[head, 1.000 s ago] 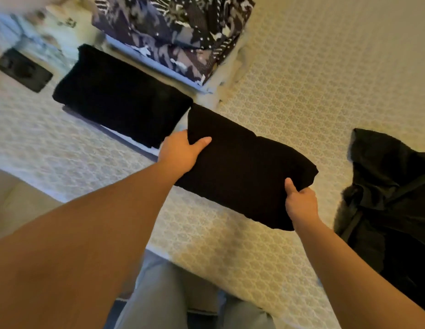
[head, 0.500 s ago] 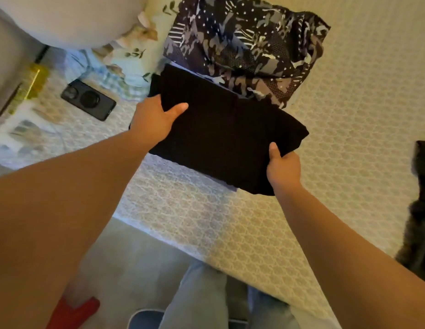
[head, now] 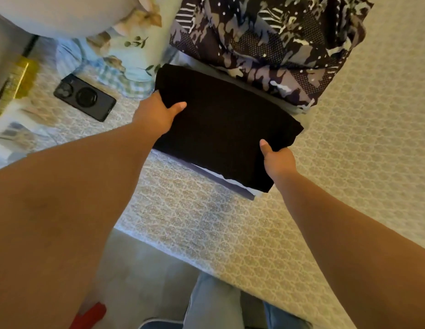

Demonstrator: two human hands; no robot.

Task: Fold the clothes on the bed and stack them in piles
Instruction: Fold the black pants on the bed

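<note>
Head view: you hold the folded black garment [head: 221, 124] at 2 ends. Your left hand [head: 156, 115] grips its left edge, thumb curled over the top and fingers hidden beneath; your right hand [head: 278, 160] pinches the near right corner the same way, thumb on top. The garment sits over the pile [head: 232, 184] on the bed [head: 349, 138], whose grey and white layers peek out under its near edge. The patterned stack [head: 268, 43] lies just behind, touching or overlapping the far edge; a phone [head: 85, 97] lies well to the left.

Risks, as I judge them: pull your fingers out too fast and you may drag the fold open or shift the layers below. The garment looks skewed against the pile, so it could overhang and slump.
</note>
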